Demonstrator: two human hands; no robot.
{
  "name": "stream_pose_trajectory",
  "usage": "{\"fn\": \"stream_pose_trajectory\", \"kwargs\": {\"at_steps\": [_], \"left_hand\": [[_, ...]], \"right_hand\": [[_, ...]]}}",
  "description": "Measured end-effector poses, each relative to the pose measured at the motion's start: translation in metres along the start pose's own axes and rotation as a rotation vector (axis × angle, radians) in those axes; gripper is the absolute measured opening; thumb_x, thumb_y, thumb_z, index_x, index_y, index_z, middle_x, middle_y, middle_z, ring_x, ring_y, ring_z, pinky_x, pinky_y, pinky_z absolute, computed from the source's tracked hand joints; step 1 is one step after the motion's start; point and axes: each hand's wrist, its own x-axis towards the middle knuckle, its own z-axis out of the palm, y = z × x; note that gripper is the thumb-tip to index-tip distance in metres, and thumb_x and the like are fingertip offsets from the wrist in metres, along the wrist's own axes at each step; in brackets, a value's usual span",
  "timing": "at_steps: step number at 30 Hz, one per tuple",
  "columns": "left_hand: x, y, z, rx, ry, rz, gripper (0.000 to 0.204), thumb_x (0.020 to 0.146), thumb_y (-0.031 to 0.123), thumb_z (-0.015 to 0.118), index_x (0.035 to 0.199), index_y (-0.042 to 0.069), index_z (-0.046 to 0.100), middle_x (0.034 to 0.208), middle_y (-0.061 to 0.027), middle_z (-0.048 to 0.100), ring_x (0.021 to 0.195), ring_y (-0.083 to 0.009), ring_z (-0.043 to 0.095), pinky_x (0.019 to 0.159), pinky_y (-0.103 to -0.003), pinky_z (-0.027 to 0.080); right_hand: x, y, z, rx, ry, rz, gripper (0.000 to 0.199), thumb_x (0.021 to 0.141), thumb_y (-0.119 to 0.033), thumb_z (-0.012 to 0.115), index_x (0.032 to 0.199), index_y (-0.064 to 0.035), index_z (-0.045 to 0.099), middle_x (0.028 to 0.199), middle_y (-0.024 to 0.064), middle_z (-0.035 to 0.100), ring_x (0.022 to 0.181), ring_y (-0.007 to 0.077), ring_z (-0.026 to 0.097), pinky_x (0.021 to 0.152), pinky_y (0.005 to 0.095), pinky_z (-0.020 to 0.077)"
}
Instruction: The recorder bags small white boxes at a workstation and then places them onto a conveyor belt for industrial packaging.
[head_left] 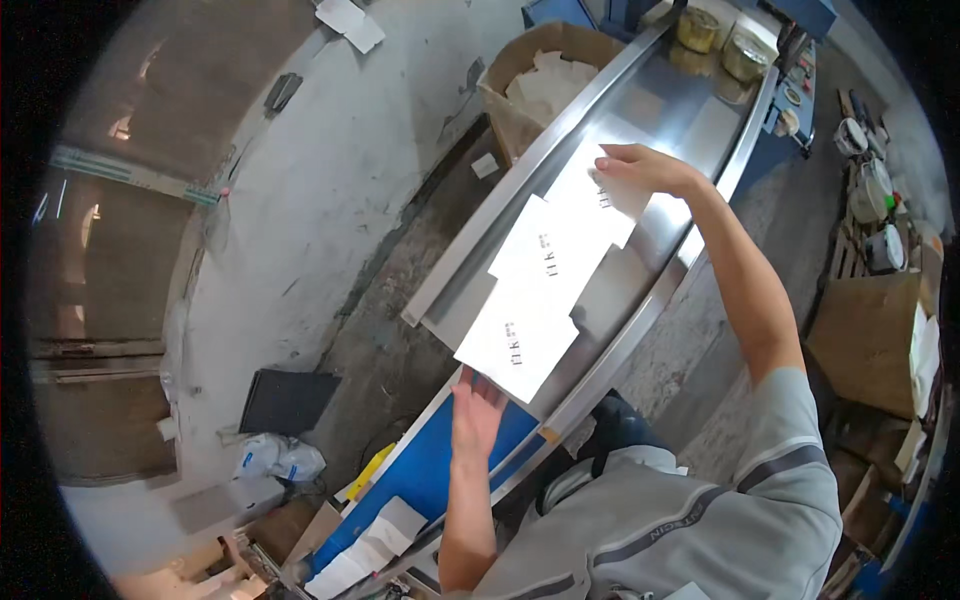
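Three flat white pieces, paper-like with small dark print, overlap in a slanting row on a shiny metal table (640, 300). The nearest white piece (515, 345) has my left hand (476, 415) at its lower edge, palm up, fingers extended and their tips partly under it. The middle white piece (545, 258) is touched by neither hand. Over the far white piece (580, 185) reaches my right hand (640, 168), its fingers stretched out across the upper right part. Whether those fingers grip the piece is not plain.
Raised metal rails (520, 170) run along the table's sides. A blue belt surface (400, 465) adjoins its near end, with more white pieces (370, 545) on it. A cardboard box (500, 90) of white paper stands beyond the left rail. Round yellowish objects (745, 55) sit at the far end.
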Motion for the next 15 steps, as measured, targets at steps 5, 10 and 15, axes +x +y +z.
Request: {"fn": "stream_pose_trajectory", "kwargs": {"at_steps": [5, 10, 15], "left_hand": [[0.053, -0.017, 0.05, -0.013, 0.047, 0.067, 0.079, 0.092, 0.052, 0.06, 0.147, 0.002, 0.034, 0.144, -0.0161, 0.046, 0.131, -0.0295, 0.049, 0.106, -0.044, 0.043], [0.073, -0.023, 0.058, -0.011, 0.177, 0.095, 0.057, 0.094, 0.031, 0.065, 0.135, -0.004, 0.047, 0.127, -0.0157, 0.061, 0.114, -0.0259, 0.062, 0.095, -0.039, 0.052], [0.068, -0.045, 0.021, 0.018, 0.239, 0.13, 0.067, 0.087, 0.038, 0.071, 0.136, -0.002, 0.048, 0.127, -0.0137, 0.061, 0.112, -0.0251, 0.063, 0.095, -0.037, 0.052]], "right_hand": [[0.006, 0.024, -0.023, -0.096, 0.027, -0.03, 0.068, 0.098, -0.05, 0.053, 0.146, -0.0037, 0.043, 0.124, 0.0152, 0.062, 0.113, 0.0234, 0.059, 0.098, 0.0341, 0.0442], [-0.038, -0.011, -0.004, -0.389, 0.655, -0.466, 0.069, 0.091, -0.043, 0.065, 0.142, 0.0002, 0.045, 0.136, 0.024, 0.054, 0.126, 0.0356, 0.053, 0.105, 0.0403, 0.0417], [-0.053, -0.016, 0.089, 0.234, 0.175, -0.415, 0.071, 0.089, -0.033, 0.069, 0.145, -0.0008, 0.04, 0.143, 0.0239, 0.047, 0.133, 0.0348, 0.045, 0.11, 0.0455, 0.0373]]}}
